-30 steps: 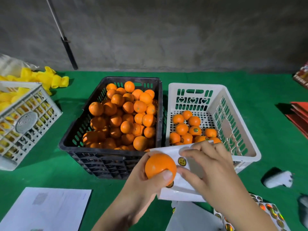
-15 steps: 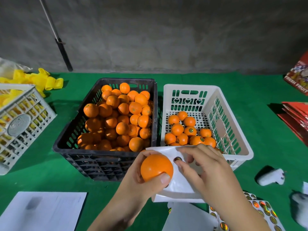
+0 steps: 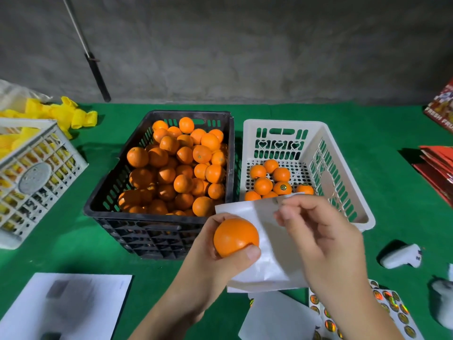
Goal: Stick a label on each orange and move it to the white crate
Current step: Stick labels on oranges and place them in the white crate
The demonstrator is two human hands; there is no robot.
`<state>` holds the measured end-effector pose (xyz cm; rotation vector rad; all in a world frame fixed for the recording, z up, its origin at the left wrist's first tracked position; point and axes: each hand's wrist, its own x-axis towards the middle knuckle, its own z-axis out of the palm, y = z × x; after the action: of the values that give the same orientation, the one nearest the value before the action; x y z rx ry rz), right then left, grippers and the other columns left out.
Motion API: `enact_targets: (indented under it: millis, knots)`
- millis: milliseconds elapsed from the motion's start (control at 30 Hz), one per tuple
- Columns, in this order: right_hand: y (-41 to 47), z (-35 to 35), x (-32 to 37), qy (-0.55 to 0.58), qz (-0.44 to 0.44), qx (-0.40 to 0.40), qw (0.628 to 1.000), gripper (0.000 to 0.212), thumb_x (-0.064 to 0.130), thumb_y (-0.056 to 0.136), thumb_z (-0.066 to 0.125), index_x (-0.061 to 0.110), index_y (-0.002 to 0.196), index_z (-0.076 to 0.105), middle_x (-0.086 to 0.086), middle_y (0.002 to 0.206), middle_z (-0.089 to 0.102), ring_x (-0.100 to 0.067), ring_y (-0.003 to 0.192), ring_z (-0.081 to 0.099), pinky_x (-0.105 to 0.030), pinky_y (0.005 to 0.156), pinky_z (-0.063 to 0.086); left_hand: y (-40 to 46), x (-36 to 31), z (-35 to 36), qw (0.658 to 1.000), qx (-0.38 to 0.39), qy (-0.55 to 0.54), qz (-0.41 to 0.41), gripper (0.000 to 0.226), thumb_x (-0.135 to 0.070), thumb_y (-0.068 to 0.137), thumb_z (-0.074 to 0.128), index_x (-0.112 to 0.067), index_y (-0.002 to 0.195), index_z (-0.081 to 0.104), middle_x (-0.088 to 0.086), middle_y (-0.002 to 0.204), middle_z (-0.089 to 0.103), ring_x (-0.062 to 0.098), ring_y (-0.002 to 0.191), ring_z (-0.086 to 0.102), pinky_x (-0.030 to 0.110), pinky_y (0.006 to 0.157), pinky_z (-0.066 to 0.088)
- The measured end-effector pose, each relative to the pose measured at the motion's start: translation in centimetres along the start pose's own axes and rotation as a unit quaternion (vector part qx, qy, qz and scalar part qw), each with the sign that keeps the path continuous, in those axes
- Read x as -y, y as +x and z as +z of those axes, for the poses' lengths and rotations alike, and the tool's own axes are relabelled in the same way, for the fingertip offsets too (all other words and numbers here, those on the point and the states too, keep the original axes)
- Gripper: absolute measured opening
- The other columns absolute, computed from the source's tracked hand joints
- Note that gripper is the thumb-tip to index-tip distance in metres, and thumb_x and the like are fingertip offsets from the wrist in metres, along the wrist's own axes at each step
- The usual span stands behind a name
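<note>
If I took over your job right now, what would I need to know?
Left hand grips one orange that shows no label yet, with the white backing sheet behind it.
Right hand pinches at the sheet's top edge; the label itself is too blurred to see.
Done: a few oranges lie in the white crate, at least one showing a label.
Left: label this orange, put it in the crate, then work through the full black crate.

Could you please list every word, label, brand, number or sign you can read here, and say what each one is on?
"FRESH FRU", cut off by the frame edge: on the red box at far right.
Heart cut-outs, a sign not text: on the white crate.
Round labels on the sticker sheet and on one orange: too small to read.
Paper at bottom left: blurred.
</note>
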<state>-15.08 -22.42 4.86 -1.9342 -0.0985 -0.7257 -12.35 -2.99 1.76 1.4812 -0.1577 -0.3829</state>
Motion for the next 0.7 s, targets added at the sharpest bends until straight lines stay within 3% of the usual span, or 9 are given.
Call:
enact_targets:
  millis: [133,267,333,400,467,500,600,700]
  knots:
    - [-0.5,1.3,0.7,-0.065,-0.114,0.099,0.986,0.015,0.016,0.098,0.071,0.014,0.109,0.080,0.003,0.108,0.071,-0.012,0.104,0.068,-0.028,0.087,0.054,-0.1,-0.1,0.5,0.997,0.016,0.068,0.042,0.057,-0.042,0.068,0.092,-0.047,0.115,0.060,-0.010,0.106,0.071,0.008,0.092,0.072,0.022,0.076,0.056]
    - [-0.7,0.9,0.7,-0.106,-0.107,0.183,0.971,0.026,0.030,0.102,0.064,0.018,0.121,0.078,0.005,0.108,0.061,-0.019,0.101,0.061,-0.032,0.084,0.049,-0.1,-0.2,0.4,0.992,0.007,0.105,0.063,0.050,-0.033,0.076,0.089,-0.041,0.115,0.058,-0.009,0.106,0.071,0.009,0.092,0.072,0.022,0.076,0.057]
    - [-0.6,0.2,0.9,-0.161,-0.115,0.254,0.947,0.039,0.032,0.104,0.052,0.024,0.140,0.066,0.009,0.118,0.052,-0.015,0.106,0.055,-0.030,0.084,0.048,-0.1,-0.2,0.3,0.993,-0.006,0.110,0.045,0.047,-0.040,0.075,0.086,-0.041,0.113,0.060,-0.007,0.105,0.072,0.011,0.092,0.073,0.024,0.077,0.058]
    - [-0.7,-0.2,1.0,-0.204,-0.103,0.336,0.914,0.063,0.029,0.096,0.042,0.033,0.158,0.040,0.011,0.126,0.038,-0.010,0.111,0.044,-0.024,0.080,0.045,0.1,-0.4,0.1,0.996,0.007,0.094,-0.003,0.047,-0.042,0.075,0.085,-0.041,0.116,0.061,-0.006,0.105,0.074,0.010,0.095,0.074,0.023,0.079,0.058]
    - [-1.1,-0.1,0.6,-0.233,-0.090,0.397,0.883,0.082,0.031,0.087,0.040,0.041,0.164,0.014,0.014,0.132,0.025,-0.005,0.117,0.033,-0.015,0.076,0.039,0.3,-0.4,-0.1,0.996,0.045,0.046,-0.059,0.052,-0.038,0.080,0.087,-0.035,0.125,0.062,-0.003,0.112,0.076,0.014,0.104,0.074,0.028,0.086,0.058]
    - [-1.2,0.1,0.4,-0.240,-0.094,0.397,0.881,0.083,0.032,0.088,0.045,0.041,0.163,0.011,0.014,0.137,0.022,-0.005,0.122,0.030,-0.014,0.078,0.040,0.4,-0.3,-0.2,0.995,0.060,0.025,-0.079,0.053,-0.035,0.083,0.087,-0.031,0.130,0.062,0.000,0.116,0.076,0.018,0.109,0.073,0.033,0.092,0.058]
    - [-1.0,0.8,0.0,-0.230,-0.125,0.316,0.912,0.078,0.039,0.089,0.079,0.030,0.157,0.041,0.010,0.152,0.031,-0.013,0.137,0.036,-0.025,0.097,0.048,0.6,0.0,-0.4,0.990,0.090,-0.011,-0.105,0.057,-0.034,0.087,0.085,-0.027,0.137,0.060,0.007,0.128,0.072,0.025,0.122,0.069,0.045,0.106,0.054]
    - [-0.8,1.3,-0.9,-0.199,-0.130,0.301,0.923,0.077,0.044,0.081,0.088,0.023,0.148,0.057,0.010,0.146,0.051,-0.015,0.135,0.049,-0.038,0.108,0.050,1.0,0.3,-0.8,0.986,0.117,-0.024,-0.116,0.059,-0.044,0.087,0.085,-0.032,0.139,0.060,0.002,0.135,0.070,0.021,0.130,0.065,0.043,0.110,0.053]
